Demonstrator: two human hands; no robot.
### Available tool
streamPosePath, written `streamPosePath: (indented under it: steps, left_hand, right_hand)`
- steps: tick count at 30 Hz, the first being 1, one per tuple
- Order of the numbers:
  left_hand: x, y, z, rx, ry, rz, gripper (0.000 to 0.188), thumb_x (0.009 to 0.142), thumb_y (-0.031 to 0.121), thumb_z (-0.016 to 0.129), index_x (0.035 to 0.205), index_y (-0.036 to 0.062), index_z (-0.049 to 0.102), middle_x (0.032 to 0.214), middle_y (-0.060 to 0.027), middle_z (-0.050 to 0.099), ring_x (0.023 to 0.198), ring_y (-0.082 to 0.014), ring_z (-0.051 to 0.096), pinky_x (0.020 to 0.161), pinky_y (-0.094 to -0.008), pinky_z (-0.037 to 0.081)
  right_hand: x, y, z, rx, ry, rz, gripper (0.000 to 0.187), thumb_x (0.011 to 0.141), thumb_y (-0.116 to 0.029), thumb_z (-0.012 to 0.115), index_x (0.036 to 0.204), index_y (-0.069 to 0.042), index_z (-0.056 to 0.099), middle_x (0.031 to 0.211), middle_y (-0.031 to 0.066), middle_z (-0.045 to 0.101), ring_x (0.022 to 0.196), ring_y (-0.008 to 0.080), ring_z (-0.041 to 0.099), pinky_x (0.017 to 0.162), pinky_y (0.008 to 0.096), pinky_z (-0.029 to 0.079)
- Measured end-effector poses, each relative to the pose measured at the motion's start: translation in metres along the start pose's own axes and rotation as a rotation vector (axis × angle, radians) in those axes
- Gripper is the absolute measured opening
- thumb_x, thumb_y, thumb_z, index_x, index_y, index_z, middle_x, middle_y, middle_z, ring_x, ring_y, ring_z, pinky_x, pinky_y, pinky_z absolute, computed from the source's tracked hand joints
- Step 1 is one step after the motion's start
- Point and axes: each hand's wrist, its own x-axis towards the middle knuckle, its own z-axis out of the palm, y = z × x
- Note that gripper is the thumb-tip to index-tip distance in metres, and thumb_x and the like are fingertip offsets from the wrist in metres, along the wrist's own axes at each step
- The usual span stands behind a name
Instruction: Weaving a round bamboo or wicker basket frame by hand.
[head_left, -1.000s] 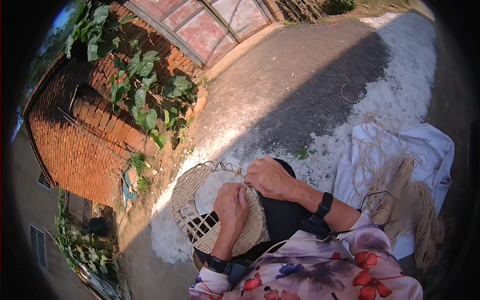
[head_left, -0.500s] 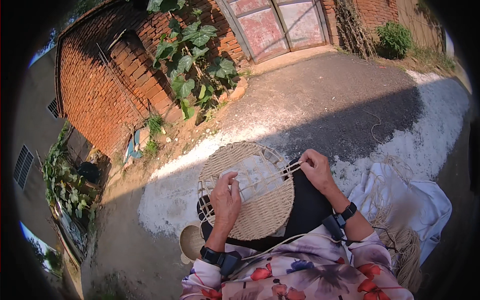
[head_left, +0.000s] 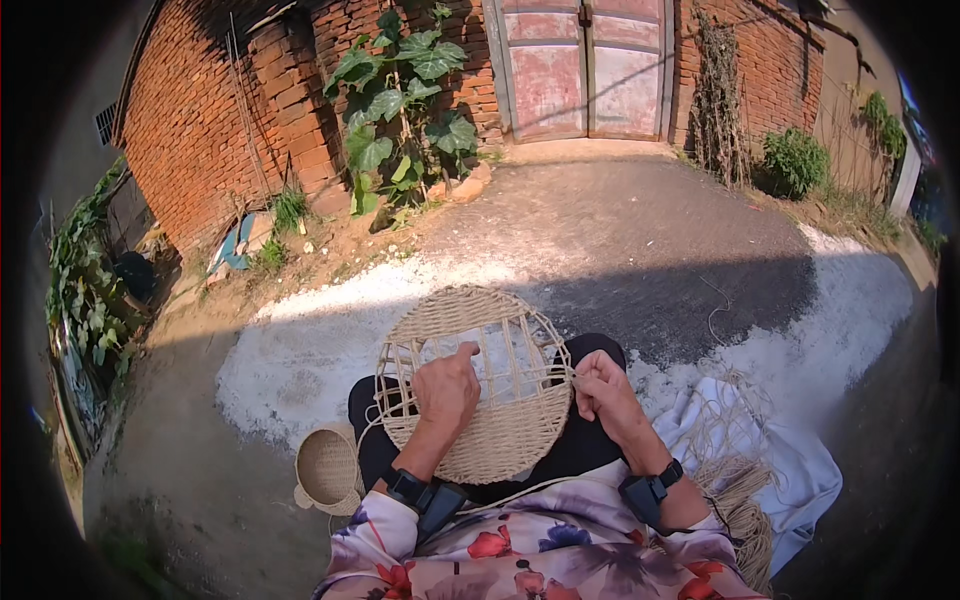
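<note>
A round panel of woven straw-coloured cord (head_left: 505,440) lies tilted across my lap, closely woven at top and bottom, with bare strands and gaps across the middle. My left hand (head_left: 447,392) rests on its left part, fingers bent in at the open strands; their tips are partly hidden. At the panel's right rim, my right hand (head_left: 607,395) pinches a thin cord that runs in from the strands. A small round woven basket (head_left: 327,468) stands on the ground by my left leg.
A bundle of loose cord (head_left: 735,490) lies on a white cloth (head_left: 805,470) to my right. Ahead are a paved strip (head_left: 620,220), a faded red double door (head_left: 585,75), a brick wall (head_left: 215,130) and a leafy climbing plant (head_left: 375,120).
My right hand has come down and in, nearer the panel's right rim, and the cord's stretched length has shortened. My left hand stays over the open strands. The whole view has turned.
</note>
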Motion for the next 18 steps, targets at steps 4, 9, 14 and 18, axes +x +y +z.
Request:
streamPosePath:
  steps: [4, 9, 14, 18]
  left_hand:
    - [-0.005, 0.012, -0.009, -0.046, -0.065, 0.073, 0.021, 0.083, 0.007, 0.058, 0.102, 0.0136, 0.067, 0.062, -0.0179, 0.063, 0.058, -0.0372, 0.064, 0.056, -0.0504, 0.047]
    - [-0.007, 0.020, -0.003, -0.042, -0.036, 0.012, 0.019, 0.080, 0.006, 0.063, 0.098, 0.0118, 0.066, 0.068, -0.0150, 0.063, 0.063, -0.0347, 0.063, 0.056, -0.0470, 0.048]
    - [-0.029, 0.030, -0.012, -0.270, 0.196, 0.343, 0.021, 0.075, 0.013, 0.074, 0.092, 0.0083, 0.065, 0.086, -0.0083, 0.053, 0.081, -0.0276, 0.053, 0.066, -0.0399, 0.042]
    - [-0.042, 0.039, -0.012, -0.226, 0.105, 0.310, 0.018, 0.074, 0.016, 0.077, 0.085, 0.0075, 0.065, 0.084, -0.0076, 0.054, 0.081, -0.0263, 0.054, 0.069, -0.0401, 0.041]
  right_hand:
    - [-0.023, -0.003, -0.009, -0.202, 0.032, 0.069, 0.014, 0.093, -0.015, 0.064, 0.093, -0.006, 0.054, 0.067, -0.0032, 0.051, 0.048, 0.0035, 0.044, 0.041, 0.0199, 0.033]
    - [-0.022, -0.001, -0.026, -0.258, 0.131, -0.034, 0.015, 0.094, -0.021, 0.064, 0.089, -0.008, 0.059, 0.067, -0.0034, 0.058, 0.046, 0.0005, 0.041, 0.041, 0.0170, 0.028]
    - [-0.019, 0.006, -0.049, 0.065, 0.296, 0.066, 0.010, 0.095, -0.014, 0.061, 0.089, -0.006, 0.060, 0.072, 0.0037, 0.066, 0.046, 0.0009, 0.043, 0.040, 0.0159, 0.030]
    - [-0.012, -0.006, -0.036, -0.525, 0.173, -0.150, 0.016, 0.095, -0.021, 0.061, 0.096, -0.005, 0.061, 0.070, 0.0054, 0.065, 0.051, 0.0102, 0.052, 0.047, 0.0250, 0.039]
